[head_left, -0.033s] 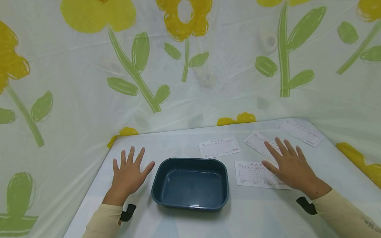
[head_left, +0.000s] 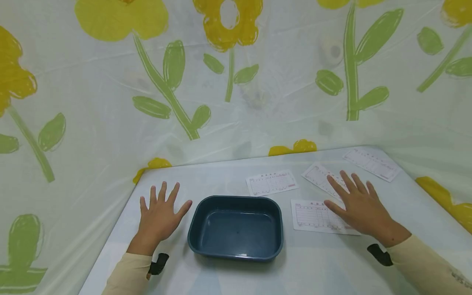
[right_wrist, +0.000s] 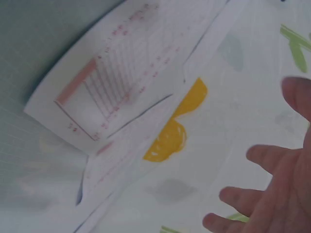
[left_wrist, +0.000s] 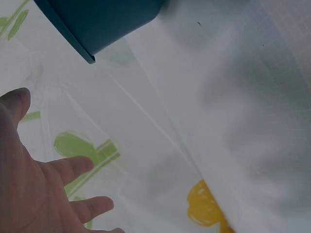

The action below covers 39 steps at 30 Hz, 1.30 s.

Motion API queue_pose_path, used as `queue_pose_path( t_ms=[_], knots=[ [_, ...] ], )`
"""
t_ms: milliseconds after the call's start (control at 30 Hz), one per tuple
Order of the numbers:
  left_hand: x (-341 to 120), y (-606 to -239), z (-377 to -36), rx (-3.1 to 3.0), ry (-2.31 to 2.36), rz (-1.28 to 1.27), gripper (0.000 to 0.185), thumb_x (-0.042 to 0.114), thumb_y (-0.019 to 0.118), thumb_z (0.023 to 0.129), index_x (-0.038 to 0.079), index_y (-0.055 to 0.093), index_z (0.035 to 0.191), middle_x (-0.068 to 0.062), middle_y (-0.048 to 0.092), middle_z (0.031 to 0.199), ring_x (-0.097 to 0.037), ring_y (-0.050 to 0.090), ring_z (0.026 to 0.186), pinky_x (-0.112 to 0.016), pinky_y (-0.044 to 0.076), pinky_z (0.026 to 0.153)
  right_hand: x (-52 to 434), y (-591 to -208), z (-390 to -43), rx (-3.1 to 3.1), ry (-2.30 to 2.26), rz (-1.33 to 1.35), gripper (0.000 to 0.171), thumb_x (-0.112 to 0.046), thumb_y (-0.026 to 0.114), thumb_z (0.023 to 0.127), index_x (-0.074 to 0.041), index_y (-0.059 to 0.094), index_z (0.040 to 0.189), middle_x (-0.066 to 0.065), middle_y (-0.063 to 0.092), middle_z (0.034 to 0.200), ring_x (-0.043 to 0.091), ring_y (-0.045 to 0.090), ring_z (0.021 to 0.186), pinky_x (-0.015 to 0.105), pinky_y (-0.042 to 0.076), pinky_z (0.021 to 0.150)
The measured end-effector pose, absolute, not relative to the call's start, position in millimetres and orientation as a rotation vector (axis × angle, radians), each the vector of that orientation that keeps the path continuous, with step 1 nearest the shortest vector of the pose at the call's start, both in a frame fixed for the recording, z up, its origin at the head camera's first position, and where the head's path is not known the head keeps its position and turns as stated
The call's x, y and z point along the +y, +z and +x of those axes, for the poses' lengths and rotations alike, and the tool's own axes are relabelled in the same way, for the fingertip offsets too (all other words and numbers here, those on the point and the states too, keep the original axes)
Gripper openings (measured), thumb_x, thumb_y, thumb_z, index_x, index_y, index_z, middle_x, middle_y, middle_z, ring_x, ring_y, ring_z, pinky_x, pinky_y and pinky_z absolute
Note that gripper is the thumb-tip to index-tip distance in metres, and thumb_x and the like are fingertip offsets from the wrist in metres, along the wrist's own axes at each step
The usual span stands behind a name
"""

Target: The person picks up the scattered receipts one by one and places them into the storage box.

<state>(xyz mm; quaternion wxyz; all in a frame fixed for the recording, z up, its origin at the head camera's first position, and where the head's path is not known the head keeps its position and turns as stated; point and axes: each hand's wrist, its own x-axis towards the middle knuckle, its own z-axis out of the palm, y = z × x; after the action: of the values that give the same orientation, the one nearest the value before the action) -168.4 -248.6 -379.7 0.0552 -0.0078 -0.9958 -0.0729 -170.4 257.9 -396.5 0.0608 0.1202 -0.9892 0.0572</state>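
Note:
My left hand point(head_left: 157, 221) hovers left of a dark blue plastic basin point(head_left: 236, 237), fingers spread and holding nothing. The basin is rectangular with rounded corners, and nothing lies in it. On the other side my right hand point(head_left: 363, 209) is held with spread fingers over printed paper slips. It partly hides a large slip point(head_left: 313, 217) and a tilted slip point(head_left: 317, 176) behind that one. In the right wrist view the near slip point(right_wrist: 116, 82) shows red print and ruled lines, apart from the fingers point(right_wrist: 267, 158).
Another slip point(head_left: 273, 183) lies just behind the basin, and one more point(head_left: 372, 164) at the far right corner of the table point(head_left: 206, 178). A flowered cloth point(head_left: 284, 102) hangs behind and at both sides. Black bands point(head_left: 159, 263) sit at the wrists.

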Motion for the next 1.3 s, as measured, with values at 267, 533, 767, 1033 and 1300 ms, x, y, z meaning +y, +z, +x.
queue_pose_path(
  t_ms=[267,533,767,1033,1300],
  knots=[
    [-242,-378,-168,-2.993,-0.268,-0.039,0.083,0.068,0.040,0.097,0.014,0.027,0.159,-0.028,0.019,0.163,-0.052,0.010,0.150,-0.074,0.002,0.115,255,-389,-171,-2.993,0.227,0.375,0.079,-0.056,0.052,0.098,-0.018,0.021,0.161,0.030,0.021,0.161,0.056,0.018,0.145,0.077,0.011,0.111],
    [-246,-384,-178,-2.915,-0.844,-0.100,0.051,0.045,0.047,0.104,0.015,0.050,0.145,-0.016,0.064,0.127,-0.033,0.064,0.112,-0.054,0.053,0.091,250,-374,-176,-2.855,0.608,0.379,0.056,-0.032,0.062,0.098,-0.002,0.049,0.144,0.028,0.047,0.143,0.050,0.044,0.130,0.069,0.037,0.103],
    [-254,-404,-187,-2.928,-1.392,-0.107,0.041,0.032,0.047,0.106,0.013,0.052,0.142,-0.016,0.065,0.114,-0.019,0.065,0.096,-0.033,0.054,0.086,239,-373,-185,-2.773,0.833,0.395,0.045,-0.023,0.065,0.097,-0.002,0.057,0.136,0.023,0.057,0.132,0.040,0.055,0.115,0.063,0.049,0.091],
    [-266,-426,-190,-2.933,-1.835,-0.126,0.038,0.020,0.045,0.104,0.005,0.048,0.139,-0.010,0.060,0.097,-0.021,0.059,0.085,-0.032,0.053,0.078,239,-394,-194,-2.874,0.854,0.392,0.046,-0.021,0.068,0.094,-0.004,0.058,0.135,0.022,0.059,0.132,0.042,0.057,0.115,0.061,0.050,0.093],
    [-277,-438,-190,-2.942,-1.994,-0.226,0.049,0.030,0.054,0.103,0.006,0.042,0.144,-0.007,0.064,0.109,-0.020,0.062,0.096,-0.032,0.053,0.085,246,-413,-203,-3.024,0.804,0.424,0.049,-0.021,0.075,0.089,-0.006,0.061,0.133,0.022,0.061,0.130,0.041,0.059,0.113,0.058,0.053,0.089]
  ],
)
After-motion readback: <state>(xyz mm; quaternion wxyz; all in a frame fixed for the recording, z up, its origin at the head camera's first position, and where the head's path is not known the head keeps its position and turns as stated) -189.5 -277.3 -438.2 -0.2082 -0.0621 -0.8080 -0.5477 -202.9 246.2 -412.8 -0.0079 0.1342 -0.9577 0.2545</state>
